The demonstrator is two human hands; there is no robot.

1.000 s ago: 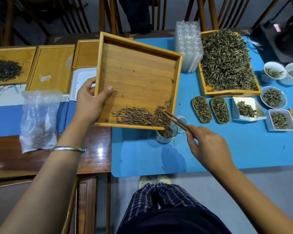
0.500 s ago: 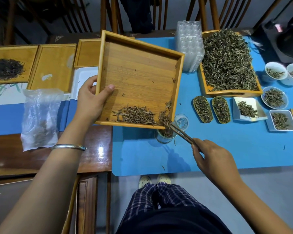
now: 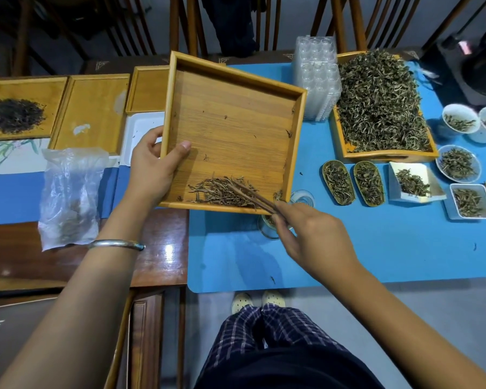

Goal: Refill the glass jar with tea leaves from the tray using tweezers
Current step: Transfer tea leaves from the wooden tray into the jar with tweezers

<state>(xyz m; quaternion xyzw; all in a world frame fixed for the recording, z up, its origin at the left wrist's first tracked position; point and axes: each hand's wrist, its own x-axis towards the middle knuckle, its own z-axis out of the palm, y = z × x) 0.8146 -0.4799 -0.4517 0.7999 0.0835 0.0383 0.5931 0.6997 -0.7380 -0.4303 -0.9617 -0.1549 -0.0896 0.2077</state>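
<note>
My left hand grips the left edge of a square wooden tray and holds it tilted above the table. A small pile of tea leaves lies along the tray's near edge. My right hand holds dark wooden tweezers, whose tips rest in that pile. The small glass jar stands on the blue mat under the tray's near right corner, mostly hidden by my right hand and the tray. Its glass lid lies beside the tray's corner.
A larger tray heaped with tea stands at the back right, with a stack of clear plastic containers beside it. Small dishes of tea line the right side. A plastic bag and more wooden trays lie to the left.
My right hand has swung the tweezers left, from the jar's mouth back into the pile on the tray. The pile near the tray's right corner has shrunk. The left hand holds the tray steady.
</note>
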